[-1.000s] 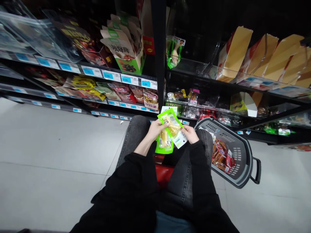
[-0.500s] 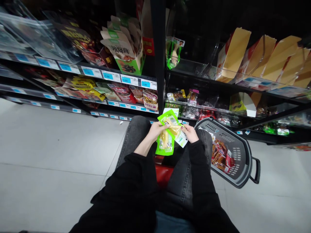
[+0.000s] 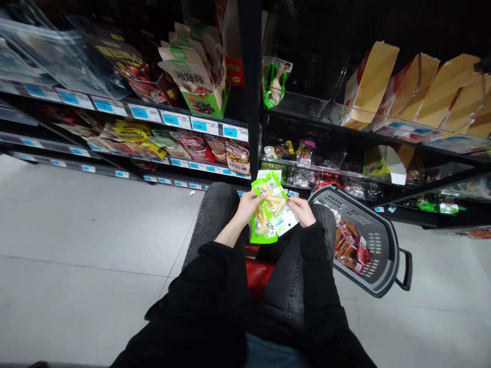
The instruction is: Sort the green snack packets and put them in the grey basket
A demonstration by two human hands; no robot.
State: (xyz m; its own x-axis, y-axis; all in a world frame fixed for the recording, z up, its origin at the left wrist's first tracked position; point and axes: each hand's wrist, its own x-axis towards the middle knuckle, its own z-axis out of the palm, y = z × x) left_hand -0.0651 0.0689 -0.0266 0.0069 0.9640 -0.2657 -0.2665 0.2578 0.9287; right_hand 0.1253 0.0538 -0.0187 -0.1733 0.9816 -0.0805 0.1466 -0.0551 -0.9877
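Packets (image 3: 270, 197), at least two green-edged, head view: held above the gap between the knees, near the shelf (image 3: 215, 123) edges. Left hand (image 3: 247, 205) and right hand (image 3: 303, 210) clamped on them, hands apart. One basket (image 3: 385, 240) beside right knee (image 3: 325, 217), handle outward. Floor (image 3: 95, 225) open left of legs, also beyond basket.

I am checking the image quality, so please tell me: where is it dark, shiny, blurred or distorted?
Head view: the floor is bright, but the upper recesses of the shelves sink to near black; small highlights shine on the green packets; the clear plastic trays at upper left look smeared and stretched; small print on the price tags is too soft to read.
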